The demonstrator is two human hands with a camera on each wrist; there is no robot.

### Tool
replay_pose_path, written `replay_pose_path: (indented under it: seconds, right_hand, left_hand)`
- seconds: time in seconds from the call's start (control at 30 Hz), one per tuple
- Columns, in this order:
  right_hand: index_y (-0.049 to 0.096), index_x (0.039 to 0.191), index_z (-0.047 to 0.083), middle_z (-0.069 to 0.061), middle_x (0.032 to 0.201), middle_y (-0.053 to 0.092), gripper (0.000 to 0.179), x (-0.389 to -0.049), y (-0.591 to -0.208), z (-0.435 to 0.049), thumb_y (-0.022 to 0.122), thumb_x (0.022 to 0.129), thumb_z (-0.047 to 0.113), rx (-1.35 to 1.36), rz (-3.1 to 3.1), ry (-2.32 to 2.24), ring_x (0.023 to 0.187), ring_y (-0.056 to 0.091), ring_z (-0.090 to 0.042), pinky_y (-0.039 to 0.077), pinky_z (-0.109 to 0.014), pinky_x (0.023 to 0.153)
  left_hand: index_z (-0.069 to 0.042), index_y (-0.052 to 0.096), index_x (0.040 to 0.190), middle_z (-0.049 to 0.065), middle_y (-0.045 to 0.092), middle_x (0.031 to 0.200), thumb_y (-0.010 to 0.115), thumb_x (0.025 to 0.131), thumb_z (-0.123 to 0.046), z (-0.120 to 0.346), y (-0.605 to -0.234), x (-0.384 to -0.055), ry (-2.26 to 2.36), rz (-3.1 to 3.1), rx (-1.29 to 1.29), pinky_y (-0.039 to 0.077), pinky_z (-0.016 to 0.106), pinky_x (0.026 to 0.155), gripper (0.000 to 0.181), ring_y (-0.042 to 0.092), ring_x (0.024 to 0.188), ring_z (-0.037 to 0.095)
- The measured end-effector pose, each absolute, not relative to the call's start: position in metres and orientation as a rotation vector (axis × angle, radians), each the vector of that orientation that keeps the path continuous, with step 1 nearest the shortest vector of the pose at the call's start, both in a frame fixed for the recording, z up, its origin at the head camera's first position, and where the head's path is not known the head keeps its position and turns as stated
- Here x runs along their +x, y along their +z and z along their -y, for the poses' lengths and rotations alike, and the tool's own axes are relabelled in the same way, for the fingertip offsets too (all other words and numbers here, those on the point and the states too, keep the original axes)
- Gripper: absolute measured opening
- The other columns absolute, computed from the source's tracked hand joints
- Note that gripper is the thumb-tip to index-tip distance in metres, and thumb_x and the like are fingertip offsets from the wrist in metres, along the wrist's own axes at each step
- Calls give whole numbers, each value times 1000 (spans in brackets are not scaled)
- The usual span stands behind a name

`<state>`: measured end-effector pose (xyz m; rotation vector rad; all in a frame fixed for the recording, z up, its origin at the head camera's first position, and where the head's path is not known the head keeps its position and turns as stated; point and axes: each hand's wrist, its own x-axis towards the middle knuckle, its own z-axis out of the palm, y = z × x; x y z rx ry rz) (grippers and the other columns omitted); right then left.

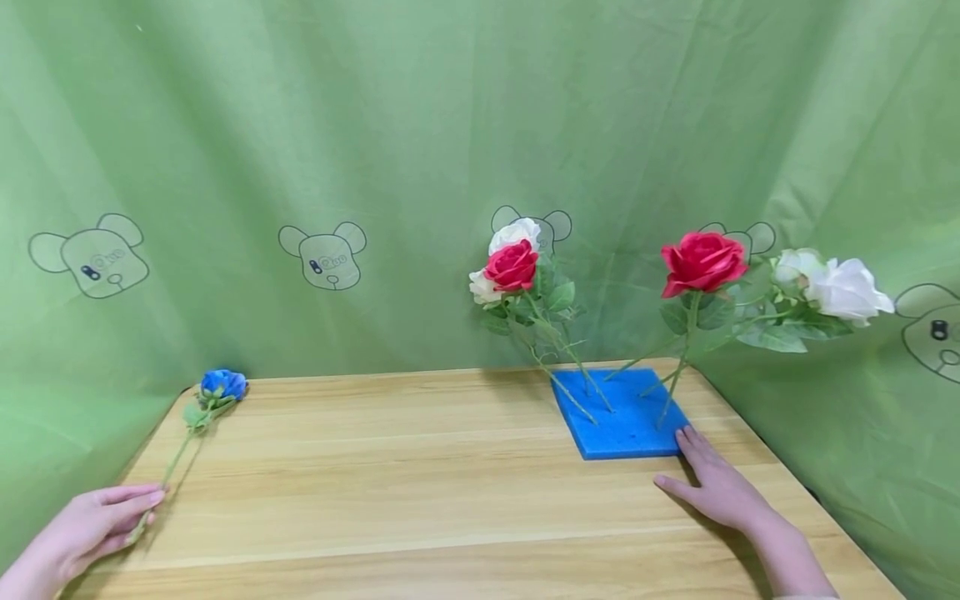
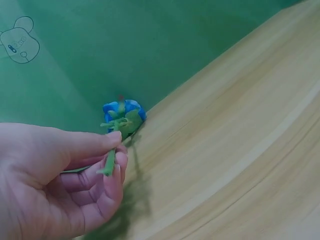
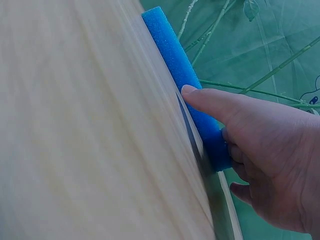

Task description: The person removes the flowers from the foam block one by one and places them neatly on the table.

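Observation:
My left hand pinches the lower stem of a blue artificial rose between thumb and fingers. Its bloom points away, near the table's back left corner; in the left wrist view the cut stem end pokes out past the fingertips. At the right, a flat blue foam board lies on the table. My right hand touches the board's front right corner with extended fingers, the thumb spread to the front. Stuck in the foam are red roses and white roses, with stems leaning outward.
On the board's left side, a red rose overlaps white blooms. The wooden table stretches between the two hands. A green curtain with printed bear heads hangs behind and along both sides.

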<state>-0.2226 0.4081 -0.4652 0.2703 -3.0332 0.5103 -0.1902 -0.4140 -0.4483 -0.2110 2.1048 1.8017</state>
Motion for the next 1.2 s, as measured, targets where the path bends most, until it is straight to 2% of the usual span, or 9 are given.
replay_pose_path:
  seconds: [0.23, 0.37, 0.47, 0.63, 0.8, 0.9, 0.97, 1.07, 1.2]
  right_hand:
    - [25, 146, -14, -39, 152, 19, 92, -224, -467, -409, 61, 91, 50, 275, 3027, 519, 138, 21, -57, 27, -72, 106]
    - [25, 147, -14, -39, 153, 18, 93, -223, -466, -408, 62, 90, 50, 267, 3031, 537, 139, 21, -57, 26, -72, 106]
    - [25, 146, -14, -39, 152, 19, 92, -222, -465, -408, 62, 91, 50, 270, 3028, 525, 138, 21, -57, 27, -72, 106]
    - [26, 146, -14, -39, 152, 20, 91, -222, -465, -407, 62, 91, 48, 275, 3021, 518, 138, 22, -57, 27, -71, 106]
    - [26, 146, -15, -39, 151, 20, 91, -222, -466, -407, 63, 90, 48, 274, 3018, 516, 138, 22, -57, 28, -71, 106]
    - [25, 146, -14, -39, 152, 20, 91, -222, -465, -407, 62, 91, 48, 271, 3019, 523, 138, 21, -57, 27, -71, 106]
    - [25, 146, -14, -39, 152, 20, 91, -222, -465, -407, 62, 91, 48, 270, 3019, 526, 139, 21, -57, 27, -72, 106]
    - [25, 147, -14, -38, 152, 19, 91, -222, -465, -407, 62, 91, 48, 269, 3021, 524, 139, 21, -57, 27, -72, 106]
    - [25, 146, -14, -39, 152, 20, 91, -222, -464, -407, 62, 91, 48, 269, 3022, 518, 138, 21, -57, 27, -72, 106]
  left_hand:
    - [-32, 68, 92, -12, 72, 82, 64, 95, -23, 414, -443, -192, 1656, -2268, -342, 59, 21, 67, 10, 67, 73, 2]
    - [-29, 68, 93, -13, 71, 80, 66, 93, -21, 414, -444, -191, 1597, -2351, -365, 59, 22, 65, 8, 67, 72, 3]
    - [-20, 71, 97, -15, 71, 81, 67, 92, -20, 413, -446, -190, 1533, -2426, -382, 59, 23, 65, 6, 67, 72, 2]
    - [-3, 71, 108, -13, 72, 89, 67, 92, -25, 414, -448, -188, 1377, -2569, -396, 58, 21, 68, 28, 62, 74, -5]
    - [16, 53, 126, -5, 74, 96, 64, 95, -28, 419, -451, -185, 1334, -2653, -391, 59, 21, 70, 55, 63, 75, -6]
    - [19, 46, 130, -14, 73, 90, 60, 97, -31, 423, -454, -183, 1328, -2703, -391, 59, 20, 69, 61, 64, 73, -6]
    - [18, 46, 131, -22, 69, 86, 57, 98, -36, 425, -453, -180, 1310, -2743, -395, 58, 19, 67, 64, 63, 72, -7]
    - [6, 58, 127, -33, 61, 83, 56, 98, -42, 424, -449, -177, 1306, -2792, -404, 57, 18, 66, 57, 60, 72, -10]
    - [-33, 65, 109, -41, 53, 82, 57, 96, -45, 419, -438, -174, 1365, -2837, -395, 54, 15, 64, 20, 55, 74, -16]
